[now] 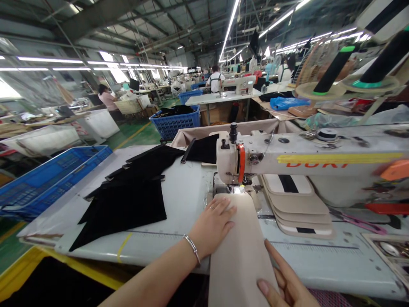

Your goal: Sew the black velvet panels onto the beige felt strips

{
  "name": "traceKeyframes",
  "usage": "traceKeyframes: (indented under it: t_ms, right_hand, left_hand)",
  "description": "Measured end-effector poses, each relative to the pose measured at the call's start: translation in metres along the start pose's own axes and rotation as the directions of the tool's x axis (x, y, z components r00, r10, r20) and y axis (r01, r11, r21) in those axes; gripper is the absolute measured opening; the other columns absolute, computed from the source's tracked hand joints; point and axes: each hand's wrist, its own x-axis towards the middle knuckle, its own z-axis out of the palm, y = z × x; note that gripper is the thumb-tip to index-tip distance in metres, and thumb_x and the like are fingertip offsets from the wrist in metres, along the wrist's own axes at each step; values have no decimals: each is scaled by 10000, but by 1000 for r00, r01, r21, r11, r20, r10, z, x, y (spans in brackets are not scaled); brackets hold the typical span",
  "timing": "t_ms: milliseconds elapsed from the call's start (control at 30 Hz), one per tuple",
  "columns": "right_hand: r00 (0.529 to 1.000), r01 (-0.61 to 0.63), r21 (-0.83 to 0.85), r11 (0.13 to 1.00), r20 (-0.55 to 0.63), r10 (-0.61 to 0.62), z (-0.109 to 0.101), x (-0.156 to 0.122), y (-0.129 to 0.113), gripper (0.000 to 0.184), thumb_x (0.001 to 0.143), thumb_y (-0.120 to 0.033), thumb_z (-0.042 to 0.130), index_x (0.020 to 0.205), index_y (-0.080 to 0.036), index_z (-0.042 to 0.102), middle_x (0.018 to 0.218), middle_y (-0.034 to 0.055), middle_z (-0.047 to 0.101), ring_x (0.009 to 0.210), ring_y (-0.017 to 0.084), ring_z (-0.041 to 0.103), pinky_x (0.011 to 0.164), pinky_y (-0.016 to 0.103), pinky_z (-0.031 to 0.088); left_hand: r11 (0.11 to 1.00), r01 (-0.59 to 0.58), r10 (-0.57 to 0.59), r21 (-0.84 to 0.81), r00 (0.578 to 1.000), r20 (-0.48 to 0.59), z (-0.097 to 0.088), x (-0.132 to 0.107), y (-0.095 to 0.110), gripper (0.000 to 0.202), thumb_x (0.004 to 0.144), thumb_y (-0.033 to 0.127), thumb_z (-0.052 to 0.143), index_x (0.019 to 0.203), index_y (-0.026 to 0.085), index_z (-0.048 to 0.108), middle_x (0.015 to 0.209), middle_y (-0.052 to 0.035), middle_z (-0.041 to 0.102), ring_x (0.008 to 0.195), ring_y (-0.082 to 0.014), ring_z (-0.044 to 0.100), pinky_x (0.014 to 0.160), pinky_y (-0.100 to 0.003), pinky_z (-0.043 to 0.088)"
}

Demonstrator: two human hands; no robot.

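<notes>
A beige fabric panel [240, 238] runs from the table's front edge up under the needle of a white sewing machine [319, 160]. My left hand [212, 224] lies flat on the panel's left edge, fingers stretched toward the needle, a bracelet on the wrist. My right hand [286, 281] holds the panel's near right edge, thumb on top and fingers under it.
A pile of black fabric pieces [128, 196] covers the table's left half. Stacked beige pieces with black stripes [298, 204] sit under the machine arm. A blue crate [47, 179] stands at the left. Thread cones [335, 68] rise at the right. Other workers sit far behind.
</notes>
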Motion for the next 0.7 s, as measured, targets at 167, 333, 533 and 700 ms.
traceKeyframes:
  t_ms: [167,333,533,700]
  right_hand:
    - [1000,-3,-27,1000,-31,2,-6,16,-7,763,880,-542,518,1502,-248,188,1288,115,577,1180,246,546,907,381,511]
    - [1000,-4,-76,997,-19,3,-9,23,-10,758,884,-518,522,1502,-242,181,1307,114,559,1202,250,525,919,391,507]
    - [1000,11,-155,988,-15,-14,-10,28,-10,708,904,-504,488,1497,-240,206,1274,83,588,1128,231,588,857,348,547]
    - [944,253,-598,761,-19,-329,-35,32,10,647,849,-471,576,1442,-322,365,1145,25,669,960,244,674,696,318,595]
  left_hand:
    - [999,-11,10,-31,999,-49,0,17,-12,384,930,300,531,1307,228,521,1398,-87,444,1353,-241,357,1156,-453,288]
    - [998,-17,12,-57,996,-90,5,21,-18,383,929,288,532,1309,240,513,1398,-90,430,1351,-250,358,1151,-477,293]
    - [996,-13,4,-84,994,-106,7,24,-20,377,926,288,537,1299,236,523,1404,-89,428,1360,-251,346,1156,-467,289]
    - [994,-31,22,-101,996,-85,3,24,-19,396,920,298,542,1310,234,522,1424,-84,431,1365,-246,347,1147,-451,304]
